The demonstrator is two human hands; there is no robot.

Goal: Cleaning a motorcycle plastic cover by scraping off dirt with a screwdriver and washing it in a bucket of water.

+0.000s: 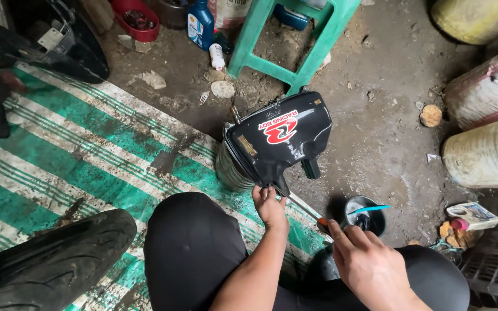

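A black motorcycle air-filter box [278, 141] with a red and white sticker rests tilted on a dented metal can [230, 171]. My left hand [268, 204] pinches the box's lower edge. My right hand [364, 259] holds a screwdriver [309, 212] with an orange handle, its shaft pointing up-left to the spot by my left fingers. My knees in black trousers [194, 247] fill the lower frame.
A small black bowl with a blue brush [365, 213] sits on the dirt floor right of my hands. A green plastic stool [295, 40], a blue oil bottle [200, 23], a tyre [47, 265] at lower left, sacks [488, 124] at right and a green striped mat [87, 150] surround me.
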